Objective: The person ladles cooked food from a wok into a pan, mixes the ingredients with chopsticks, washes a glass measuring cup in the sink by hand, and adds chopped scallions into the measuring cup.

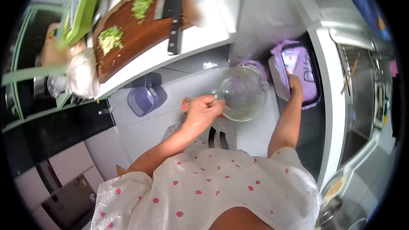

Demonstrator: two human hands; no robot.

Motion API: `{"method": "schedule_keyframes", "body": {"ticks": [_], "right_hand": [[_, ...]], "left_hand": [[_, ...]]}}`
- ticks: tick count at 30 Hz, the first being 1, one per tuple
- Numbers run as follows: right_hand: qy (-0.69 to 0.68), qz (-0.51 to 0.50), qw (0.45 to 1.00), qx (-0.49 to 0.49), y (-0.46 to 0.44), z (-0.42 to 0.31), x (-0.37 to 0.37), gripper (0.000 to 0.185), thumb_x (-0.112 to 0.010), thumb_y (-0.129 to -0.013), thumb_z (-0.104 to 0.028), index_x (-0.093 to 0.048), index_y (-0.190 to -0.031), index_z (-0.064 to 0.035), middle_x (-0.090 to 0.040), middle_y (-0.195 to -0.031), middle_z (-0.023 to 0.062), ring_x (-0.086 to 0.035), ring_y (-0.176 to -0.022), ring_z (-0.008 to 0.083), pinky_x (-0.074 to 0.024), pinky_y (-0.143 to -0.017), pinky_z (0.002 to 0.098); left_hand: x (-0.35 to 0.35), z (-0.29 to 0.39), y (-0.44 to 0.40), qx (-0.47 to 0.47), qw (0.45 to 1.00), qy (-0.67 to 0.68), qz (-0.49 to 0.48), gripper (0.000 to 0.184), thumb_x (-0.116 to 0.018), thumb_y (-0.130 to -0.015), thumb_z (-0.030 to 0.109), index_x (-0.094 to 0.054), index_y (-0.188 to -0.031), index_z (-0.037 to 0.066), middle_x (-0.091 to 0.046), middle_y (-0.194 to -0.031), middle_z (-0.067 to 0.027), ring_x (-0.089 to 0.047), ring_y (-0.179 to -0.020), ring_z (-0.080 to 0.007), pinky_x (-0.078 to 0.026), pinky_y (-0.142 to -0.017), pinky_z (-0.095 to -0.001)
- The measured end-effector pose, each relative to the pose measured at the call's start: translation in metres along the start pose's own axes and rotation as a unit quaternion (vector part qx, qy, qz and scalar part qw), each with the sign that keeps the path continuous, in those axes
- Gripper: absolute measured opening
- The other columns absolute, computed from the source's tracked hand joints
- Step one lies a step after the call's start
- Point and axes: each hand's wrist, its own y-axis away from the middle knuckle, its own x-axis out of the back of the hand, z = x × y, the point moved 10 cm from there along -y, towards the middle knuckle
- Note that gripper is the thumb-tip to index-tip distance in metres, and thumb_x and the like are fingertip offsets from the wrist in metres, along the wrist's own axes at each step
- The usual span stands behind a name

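My left hand [202, 113] is closed on the near-left edge of a clear round bowl [243, 94], held over the floor. The bowl is see-through, with small bits on its surface. My right hand [295, 84] reaches into a trash bin [317, 70] with a dark rim and a purple bag [306, 86] lining it. At its fingertips shows a small white piece with red and blue marks [290, 64]; I cannot make out what it is. The fingers look curled, but their tips are partly hidden.
A wooden cutting board [142, 42] with chopped greens [142, 7] and a knife [174, 25] lies on the white counter at upper left. A plastic bag [82, 74] and a green container [83, 15] stand beside it. A purple bin [146, 98] sits on the floor. A sink [360, 98] is at right.
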Motion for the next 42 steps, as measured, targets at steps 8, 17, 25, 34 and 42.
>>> {"method": "schedule_keyframes", "body": {"ticks": [8,17,25,34,42], "right_hand": [[-0.171,0.282,0.938,-0.103,0.129,-0.068,0.129,0.034,-0.057,-0.079,-0.019,-0.057,-0.106,0.0022,-0.059,-0.1,0.0211,-0.057,-0.092,0.0326,-0.0419,-0.083,0.0359],[-0.597,0.226,0.765,0.089,0.198,-0.303,0.182,0.014,-0.056,-0.084,-0.01,-0.061,-0.081,0.0019,-0.057,-0.065,0.0011,-0.049,-0.059,0.0056,-0.0386,-0.055,0.0188],[-0.532,0.225,0.788,0.214,0.184,-0.515,0.27,0.027,-0.057,-0.085,-0.018,-0.053,-0.064,-0.0012,-0.045,-0.052,-0.0016,-0.041,-0.046,0.0051,-0.031,-0.042,0.0203],[-0.339,0.237,0.831,0.372,0.102,-0.734,0.277,0.02,-0.05,-0.08,-0.008,-0.062,-0.093,-0.0009,-0.061,-0.087,0.0158,-0.059,-0.084,0.0288,-0.045,-0.076,0.0325],[-0.211,0.215,0.853,0.427,-0.016,-0.889,0.265,0.029,-0.044,-0.079,-0.007,-0.059,-0.103,-0.0018,-0.058,-0.101,0.0206,-0.054,-0.097,0.0343,-0.0409,-0.086,0.0386]], "left_hand": [[-0.009,0.002,-0.01,0.014,0.998,0.036,-0.045,0.035,-0.058,-0.077,0.019,-0.04,-0.052,0.002,-0.033,-0.049,0.0047,-0.028,-0.048,-0.0039,-0.023,-0.04,-0.0257],[0.104,0.085,0.021,-0.013,0.998,0.045,0.035,0.031,-0.057,-0.077,0.022,-0.049,-0.056,0.001,-0.042,-0.052,0.0018,-0.036,-0.049,-0.0055,-0.029,-0.043,-0.0247],[0.272,0.118,0.006,-0.08,0.983,0.107,0.122,0.027,-0.058,-0.079,0.025,-0.058,-0.064,0.002,-0.053,-0.06,-0.0013,-0.043,-0.058,-0.0062,-0.034,-0.055,-0.023],[0.4,0.131,-0.026,-0.102,0.954,0.113,0.259,0.032,-0.06,-0.077,0.024,-0.054,-0.054,0.002,-0.043,-0.049,0.0029,-0.035,-0.046,-0.0037,-0.026,-0.042,-0.0227],[0.435,0.132,-0.061,-0.08,0.941,0.125,0.303,0.032,-0.058,-0.078,0.024,-0.052,-0.058,0.0,-0.05,-0.055,-0.0005,-0.04,-0.05,-0.0059,-0.031,-0.047,-0.0244]]}}
